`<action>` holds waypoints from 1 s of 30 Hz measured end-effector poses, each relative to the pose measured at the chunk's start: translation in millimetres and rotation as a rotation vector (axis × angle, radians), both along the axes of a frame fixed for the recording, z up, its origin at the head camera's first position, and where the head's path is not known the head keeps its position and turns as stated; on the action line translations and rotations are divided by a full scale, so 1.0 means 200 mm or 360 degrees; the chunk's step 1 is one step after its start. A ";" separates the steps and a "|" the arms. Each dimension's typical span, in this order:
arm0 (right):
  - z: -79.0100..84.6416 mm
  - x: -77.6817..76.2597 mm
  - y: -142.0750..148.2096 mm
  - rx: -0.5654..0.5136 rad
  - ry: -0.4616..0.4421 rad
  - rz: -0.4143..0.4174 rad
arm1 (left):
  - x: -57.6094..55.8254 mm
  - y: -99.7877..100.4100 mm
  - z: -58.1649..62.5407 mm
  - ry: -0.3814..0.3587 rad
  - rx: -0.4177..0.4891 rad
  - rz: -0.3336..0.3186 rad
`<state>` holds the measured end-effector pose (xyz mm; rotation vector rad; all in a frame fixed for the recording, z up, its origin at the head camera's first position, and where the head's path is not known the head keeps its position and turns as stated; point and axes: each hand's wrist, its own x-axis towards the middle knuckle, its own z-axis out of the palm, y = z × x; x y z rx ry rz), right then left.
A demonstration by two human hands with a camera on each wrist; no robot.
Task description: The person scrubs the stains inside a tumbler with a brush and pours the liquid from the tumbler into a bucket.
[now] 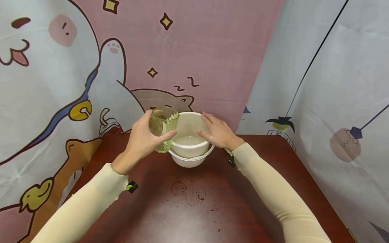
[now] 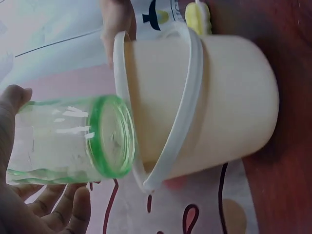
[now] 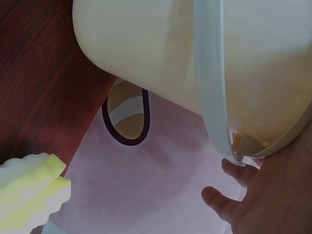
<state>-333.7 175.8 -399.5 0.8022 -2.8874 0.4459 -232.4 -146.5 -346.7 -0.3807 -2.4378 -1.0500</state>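
Note:
A white bucket (image 1: pixel 188 163) stands upright near the far edge of the table, its white handle (image 2: pixel 189 97) swung down across the near side. Pale liquid (image 1: pixel 189 140) shows inside it. My left hand (image 1: pixel 141 135) grips a clear green drinking glass (image 1: pixel 164 126) upright at the bucket's left, with the base close to the rim in the left wrist view. On the right, my other hand (image 1: pixel 218 133) holds the bucket's rim, thumb on the inner side. Its fingers (image 3: pixel 222 202) reach down outside, near the handle's pivot.
Wet rings and drops (image 1: pixel 188 192) mark the brown table (image 1: pixel 146 216) in front of the bucket. A yellow and white scalloped sponge-like thing (image 3: pixel 31 192) lies on the table right of the bucket. Printed cloth (image 1: pixel 212 50) hangs close behind and at both sides.

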 end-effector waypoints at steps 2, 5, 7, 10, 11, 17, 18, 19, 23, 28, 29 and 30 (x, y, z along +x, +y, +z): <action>0.00 0.00 0.00 -0.0006 -0.0003 -0.0002 | 0.03 0.00 -0.02 -0.0062 0.0049 -0.0030; 0.00 0.00 0.00 -0.0005 -0.0007 -0.0008 | 0.07 0.00 -0.05 -0.0151 0.0094 -0.0072; 0.00 0.00 0.00 -0.0009 -0.0012 -0.0011 | 0.08 0.00 -0.07 -0.0201 0.0120 -0.0094; 0.00 0.01 0.00 -0.0021 -0.0021 -0.0014 | 0.11 0.00 -0.12 -0.0255 0.0153 -0.0138; 0.00 0.01 0.00 -0.0027 -0.0023 -0.0013 | 0.12 0.00 -0.13 -0.0266 0.0171 -0.0158; 0.00 0.01 0.00 -0.0027 -0.0026 -0.0010 | 0.18 0.02 -0.23 -0.0289 0.0246 -0.0270; 0.00 0.01 0.00 -0.0025 -0.0025 -0.0010 | 0.20 0.02 -0.25 -0.0290 0.0250 -0.0284; 0.00 0.01 0.00 -0.0025 -0.0025 -0.0012 | 0.21 0.03 -0.27 -0.0284 0.0242 -0.0291; 0.01 0.01 0.00 -0.0030 -0.0030 -0.0008 | 0.26 0.04 -0.36 -0.0279 0.0217 -0.0310; 0.00 0.01 0.00 -0.0020 -0.0042 -0.0004 | 0.29 0.07 -0.48 -0.0268 0.0130 -0.0305; 0.00 0.01 0.00 -0.0018 -0.0041 -0.0005 | 0.30 0.07 -0.50 -0.0271 0.0113 -0.0306; 0.00 0.01 0.00 -0.0015 -0.0039 -0.0008 | 0.30 0.08 -0.52 -0.0276 0.0097 -0.0305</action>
